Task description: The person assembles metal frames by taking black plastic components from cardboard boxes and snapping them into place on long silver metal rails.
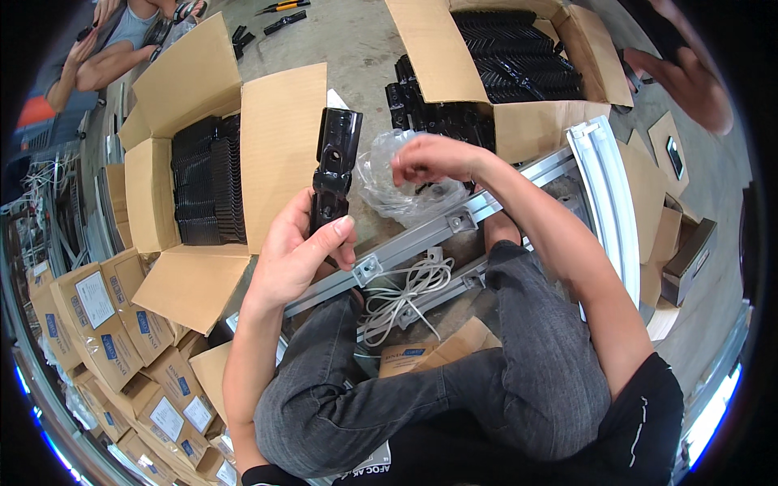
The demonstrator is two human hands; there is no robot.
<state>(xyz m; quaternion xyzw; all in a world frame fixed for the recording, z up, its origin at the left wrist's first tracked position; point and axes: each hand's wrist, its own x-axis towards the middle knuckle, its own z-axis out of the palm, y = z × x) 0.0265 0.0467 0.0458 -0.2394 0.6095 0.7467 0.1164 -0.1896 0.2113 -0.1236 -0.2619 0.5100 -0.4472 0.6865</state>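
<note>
My left hand (293,253) grips the lower end of a glossy black metal bracket (335,155), which stands upright with a round hole in its face. To the right of it, my right hand (438,159) hovers over a clear plastic bag (387,191). Its fingers curl inward, and whatever they hold, if anything, cannot be made out. Dark small bits show in the bag. Beyond the bag lies a pile of black brackets (442,117). An aluminium rail frame (421,241) runs under my forearms and across my legs.
Open cardboard boxes packed with black brackets stand at left (285,134) and far right (454,65). A coiled white cable (405,296) lies between my legs. Stacked cartons (101,312) fill the left side. Another person's legs (105,65) show far left; a phone (675,158) lies right.
</note>
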